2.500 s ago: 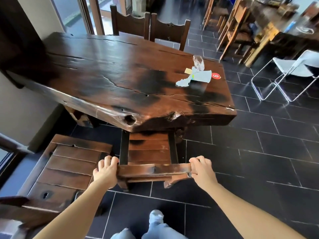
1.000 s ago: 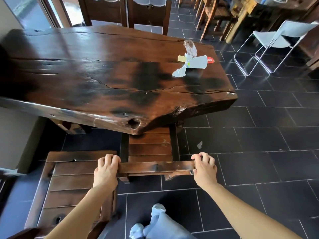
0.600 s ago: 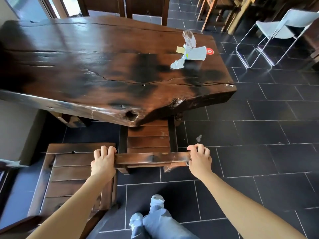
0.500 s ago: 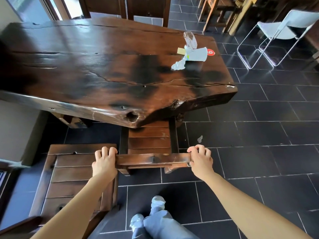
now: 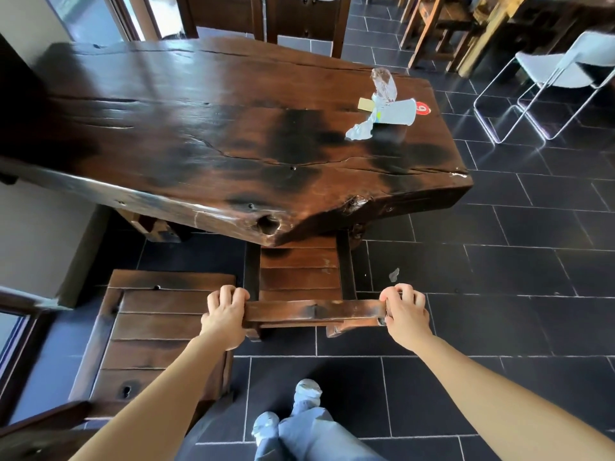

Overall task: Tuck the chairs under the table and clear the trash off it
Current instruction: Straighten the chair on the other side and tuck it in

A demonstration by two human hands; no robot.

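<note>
Below the table (image 5: 233, 134), both hands' grip clenches the chair (image 5: 299, 277) backrest, seemingly half-tucked.

Floor (image 5: 499, 311): dark slate-grey rectangular tiles with pale grout lines, glossy, reflecting daylight at upper right. Wall (image 5: 36, 234) at left: plain off-white, with a dark skirting strip along its base. Window (image 5: 96, 18) with dark frame at upper left, bright daylight coming through; a second dark-framed pane (image 5: 10, 331) at the lower left edge. White folding chair (image 5: 562, 71) on a chrome tube frame stands at upper right, well apart from the big slab. Lighter wooden chairs (image 5: 436, 24) beside a yellowish wooden table (image 5: 492, 24) in the far background, top right.
</note>
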